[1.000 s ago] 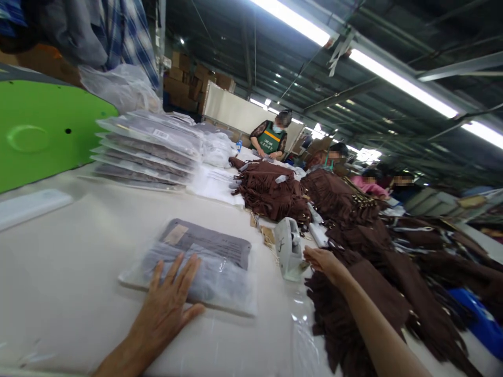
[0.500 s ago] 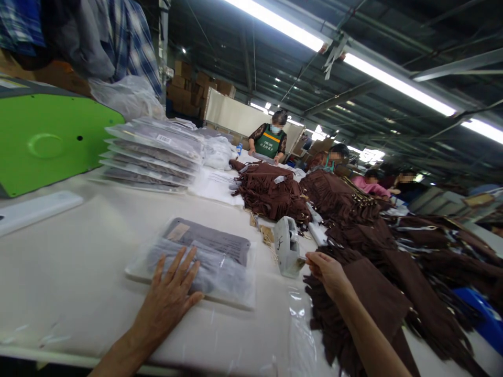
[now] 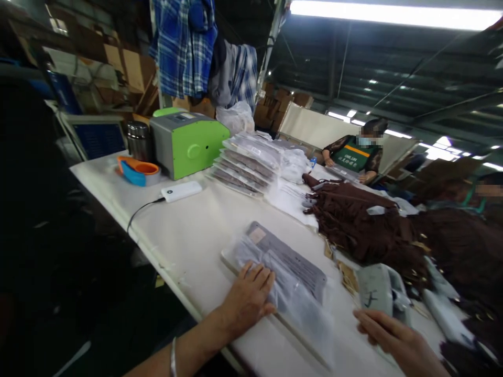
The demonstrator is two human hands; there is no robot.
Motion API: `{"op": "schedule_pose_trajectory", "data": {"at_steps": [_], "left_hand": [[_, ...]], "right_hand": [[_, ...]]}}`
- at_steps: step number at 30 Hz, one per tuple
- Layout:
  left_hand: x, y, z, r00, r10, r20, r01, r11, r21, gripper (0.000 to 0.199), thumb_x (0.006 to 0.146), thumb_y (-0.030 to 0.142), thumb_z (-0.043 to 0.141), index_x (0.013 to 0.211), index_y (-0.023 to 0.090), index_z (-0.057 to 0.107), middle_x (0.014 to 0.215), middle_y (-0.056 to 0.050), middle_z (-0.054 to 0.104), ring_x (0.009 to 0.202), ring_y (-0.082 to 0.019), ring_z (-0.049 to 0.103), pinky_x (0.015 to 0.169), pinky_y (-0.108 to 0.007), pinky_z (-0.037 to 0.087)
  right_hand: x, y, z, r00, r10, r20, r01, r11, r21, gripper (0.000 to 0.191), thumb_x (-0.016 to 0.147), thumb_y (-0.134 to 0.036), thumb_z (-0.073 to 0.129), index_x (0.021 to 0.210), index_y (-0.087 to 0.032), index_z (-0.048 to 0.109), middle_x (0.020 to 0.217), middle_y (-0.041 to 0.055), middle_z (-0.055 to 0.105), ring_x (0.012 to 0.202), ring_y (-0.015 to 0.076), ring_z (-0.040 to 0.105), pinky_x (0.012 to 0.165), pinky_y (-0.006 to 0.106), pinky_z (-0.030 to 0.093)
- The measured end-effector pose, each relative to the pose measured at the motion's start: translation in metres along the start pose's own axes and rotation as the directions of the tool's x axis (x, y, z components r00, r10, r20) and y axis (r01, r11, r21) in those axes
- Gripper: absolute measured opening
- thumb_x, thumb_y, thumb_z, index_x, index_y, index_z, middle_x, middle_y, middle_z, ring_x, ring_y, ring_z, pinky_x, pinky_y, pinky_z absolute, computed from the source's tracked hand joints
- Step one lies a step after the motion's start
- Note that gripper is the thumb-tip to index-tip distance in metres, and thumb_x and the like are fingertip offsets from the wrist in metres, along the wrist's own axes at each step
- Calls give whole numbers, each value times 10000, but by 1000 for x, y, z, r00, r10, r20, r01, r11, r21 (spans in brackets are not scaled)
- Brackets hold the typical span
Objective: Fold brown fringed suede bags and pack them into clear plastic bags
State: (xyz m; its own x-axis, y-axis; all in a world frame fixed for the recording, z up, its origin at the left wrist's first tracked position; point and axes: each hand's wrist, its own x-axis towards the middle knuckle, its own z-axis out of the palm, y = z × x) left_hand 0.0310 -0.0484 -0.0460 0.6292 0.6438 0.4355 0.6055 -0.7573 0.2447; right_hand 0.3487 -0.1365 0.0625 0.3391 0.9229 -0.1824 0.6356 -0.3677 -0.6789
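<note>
Right beneath left grip [image 3: 248, 297]: packet [image 3: 293, 289].

The head view looked forward and down, slightly tilted.
It took in the worktable [image 3: 188, 222] from above, the left hand [image 3: 250, 294] and right hand [image 3: 395, 337] close, a co-worker [image 3: 351, 155] farther off at upper right.

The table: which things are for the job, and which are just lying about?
Likely for the job:
- packet, under the left hand
- tape dispenser, by the right hand
- similar stack

Probably just lying about:
- flask
- white box with a cable
</note>
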Motion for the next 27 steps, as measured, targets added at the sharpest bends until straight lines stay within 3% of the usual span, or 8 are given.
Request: {"op": "schedule_pose_trajectory", "data": {"at_steps": [2,6,10,12,16,19,24,27], "left_hand": [[0,0,1,1000,2,-4,-2,1000,-11,664,883,565,531,1409,188,381,1347,-94,532,1295,-269,414,1141,-487,162],[0,-2,4,1000,5,9,-5,1000,4,651,901,558,503,1420,189,371,1364,-96,516,1308,-268,398,1145,-494,158],[0,-3,6,1000,-2,9,1,1000,21,674,901,575,485,1425,171,363,1364,-96,517,1295,-274,410,1145,-483,174],[-1,-3,8,1000,-7,0,7,1000,21,672,904,574,479,1428,171,360,1356,-93,526,1292,-273,415,1143,-481,184],[-1,-3,13,1000,-3,26,2,1000,10,667,917,574,446,1435,165,344,1344,-92,537,1285,-278,428,1135,-496,192],[-1,-3,16,999,-5,40,5,1000,7,675,917,573,446,1435,153,338,1356,-101,526,1290,-287,423,1128,-512,198],[-1,-5,16,999,1,33,-1,1000,-14,680,899,570,486,1421,151,364,1346,-101,540,1272,-296,442,1119,-531,206],[0,-6,15,999,-1,35,2,1000,-27,664,891,555,507,1411,161,384,1348,-101,544,1269,-301,447,1115,-550,212]], "right_hand": [[12,-68,26,956,-192,222,202,979,-23,284,741,-460,576,779,-201,687,689,28,688,643,168,613,617,258,489],[50,-170,84,748,-333,574,384,923,35,441,712,-234,585,1148,-188,538,613,-56,645,532,116,554,478,200,396],[97,-212,129,575,-332,748,651,740,-171,258,721,-237,586,972,-177,588,698,-27,685,589,104,595,473,173,380],[117,-221,146,526,-276,805,747,602,-281,201,694,-245,618,884,-183,628,720,-23,694,615,112,608,474,174,376],[139,-228,174,500,-199,843,803,471,-366,117,607,-224,694,714,-189,662,612,-27,663,581,138,607,492,203,374],[141,-229,186,506,-200,839,830,378,-411,185,586,-256,734,755,-199,685,716,10,700,707,198,645,598,249,418],[148,-228,176,509,-429,746,850,113,-514,546,615,-503,783,1032,-173,658,991,111,698,973,289,619,858,372,430],[145,-215,152,581,-582,569,782,205,-589,632,699,-486,754,1224,-182,579,1181,129,642,1121,289,560,976,411,384]]}}
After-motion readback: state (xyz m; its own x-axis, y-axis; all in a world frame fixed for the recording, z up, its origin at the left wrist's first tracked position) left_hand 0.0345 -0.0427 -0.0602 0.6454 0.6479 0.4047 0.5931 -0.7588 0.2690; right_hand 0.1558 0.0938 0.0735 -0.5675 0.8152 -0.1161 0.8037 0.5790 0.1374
